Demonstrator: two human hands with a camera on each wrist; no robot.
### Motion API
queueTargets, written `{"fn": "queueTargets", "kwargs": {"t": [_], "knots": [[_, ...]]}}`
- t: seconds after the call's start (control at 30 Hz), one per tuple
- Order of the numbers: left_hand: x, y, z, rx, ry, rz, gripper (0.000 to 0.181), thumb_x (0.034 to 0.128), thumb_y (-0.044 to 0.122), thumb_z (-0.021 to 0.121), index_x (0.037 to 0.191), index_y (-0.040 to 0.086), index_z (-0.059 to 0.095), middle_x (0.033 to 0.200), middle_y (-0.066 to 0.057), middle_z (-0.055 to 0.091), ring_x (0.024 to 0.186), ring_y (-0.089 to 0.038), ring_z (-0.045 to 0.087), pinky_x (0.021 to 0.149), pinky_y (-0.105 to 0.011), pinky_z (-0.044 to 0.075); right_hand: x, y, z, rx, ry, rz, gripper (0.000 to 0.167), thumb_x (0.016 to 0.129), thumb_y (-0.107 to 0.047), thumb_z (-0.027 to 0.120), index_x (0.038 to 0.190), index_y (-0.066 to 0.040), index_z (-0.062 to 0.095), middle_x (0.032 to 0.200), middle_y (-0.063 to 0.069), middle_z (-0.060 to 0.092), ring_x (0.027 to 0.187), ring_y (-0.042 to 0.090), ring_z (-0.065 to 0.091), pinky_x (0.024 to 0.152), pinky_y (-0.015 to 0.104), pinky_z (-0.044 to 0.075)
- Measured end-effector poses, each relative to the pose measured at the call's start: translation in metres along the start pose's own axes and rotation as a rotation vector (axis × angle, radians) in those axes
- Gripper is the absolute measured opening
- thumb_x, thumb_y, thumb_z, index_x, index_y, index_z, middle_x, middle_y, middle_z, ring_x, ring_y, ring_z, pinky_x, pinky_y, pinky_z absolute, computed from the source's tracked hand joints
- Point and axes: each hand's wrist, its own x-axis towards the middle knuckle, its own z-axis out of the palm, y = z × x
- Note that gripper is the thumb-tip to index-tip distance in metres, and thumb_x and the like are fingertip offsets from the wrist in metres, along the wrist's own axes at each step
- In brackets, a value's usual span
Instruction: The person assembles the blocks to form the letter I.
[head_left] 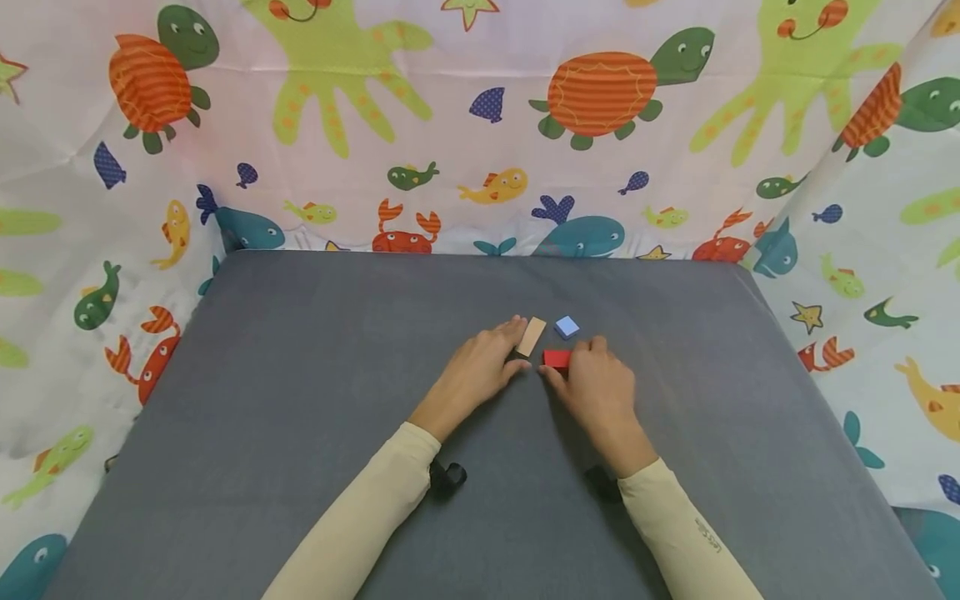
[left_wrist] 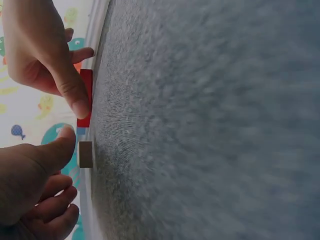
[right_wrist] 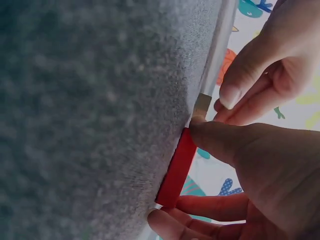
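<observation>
A red block (head_left: 557,359) lies flat on the table, its long side facing me. My right hand (head_left: 600,392) holds it by its two ends, thumb at the left and fingers at the right, as the right wrist view shows with the red block (right_wrist: 177,169). Just left of it is a plain wooden block (head_left: 532,337), set at a slant. Beside that block is my left hand (head_left: 480,367), fingers along its left side and thumb by its near end, loosely bent and not gripping. Behind the red block sits a small blue block (head_left: 567,327).
The blocks stand on a grey cloth-covered table (head_left: 337,350). A curtain with sea animals (head_left: 337,192) hangs along the back and both sides. Black straps (head_left: 447,479) show at the wrists, below the sleeves.
</observation>
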Motion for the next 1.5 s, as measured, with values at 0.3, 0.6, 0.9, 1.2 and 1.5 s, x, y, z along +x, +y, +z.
{"fn": "queueTargets", "kwargs": {"t": [0.3, 0.6, 0.9, 1.2, 1.5], "knots": [[0.017, -0.012, 0.006, -0.054, -0.043, -0.009, 0.086, 0.0962, 0.039, 0.076, 0.165, 0.007, 0.035, 0.168, -0.010, 0.037, 0.154, -0.025, 0.041, 0.121, -0.043, 0.040, 0.000, -0.002, -0.003, 0.076, -0.080, 0.033, 0.056, 0.092, -0.043, 0.080, 0.117, 0.006, 0.068, 0.106, 0.021, 0.057, 0.070, 0.034, 0.063, 0.061, 0.053, 0.056], [0.030, -0.022, 0.004, -0.090, -0.091, 0.033, 0.093, 0.0930, 0.040, 0.078, 0.166, 0.007, 0.032, 0.171, -0.007, 0.031, 0.157, -0.023, 0.035, 0.124, -0.040, 0.035, 0.000, 0.000, -0.006, 0.099, -0.136, 0.047, 0.066, 0.094, -0.039, 0.079, 0.143, 0.002, 0.063, 0.121, 0.026, 0.058, 0.078, 0.038, 0.066, 0.066, 0.055, 0.058], [0.039, -0.025, 0.000, -0.115, -0.186, 0.084, 0.093, 0.0945, 0.038, 0.079, 0.167, 0.009, 0.030, 0.172, -0.005, 0.032, 0.157, -0.021, 0.034, 0.126, -0.038, 0.030, -0.002, 0.006, -0.003, 0.178, -0.148, 0.082, 0.059, 0.091, -0.037, 0.082, 0.128, 0.006, 0.064, 0.103, 0.019, 0.054, 0.067, 0.030, 0.058, 0.056, 0.043, 0.048], [0.042, -0.023, -0.002, -0.095, -0.192, 0.067, 0.091, 0.0929, 0.043, 0.081, 0.166, 0.014, 0.035, 0.169, -0.003, 0.039, 0.153, -0.023, 0.042, 0.124, -0.042, 0.035, 0.001, 0.015, -0.005, 0.195, -0.181, 0.082, 0.064, 0.090, -0.032, 0.080, 0.142, 0.000, 0.063, 0.116, 0.023, 0.058, 0.075, 0.034, 0.062, 0.065, 0.053, 0.056], [0.022, -0.025, -0.006, -0.123, -0.181, 0.063, 0.093, 0.0911, 0.044, 0.083, 0.166, 0.014, 0.036, 0.169, -0.004, 0.039, 0.155, -0.023, 0.039, 0.126, -0.044, 0.031, 0.002, 0.023, 0.000, 0.243, -0.153, 0.066, 0.065, 0.088, -0.028, 0.078, 0.143, 0.001, 0.062, 0.120, 0.023, 0.057, 0.084, 0.035, 0.063, 0.071, 0.053, 0.055]]}}
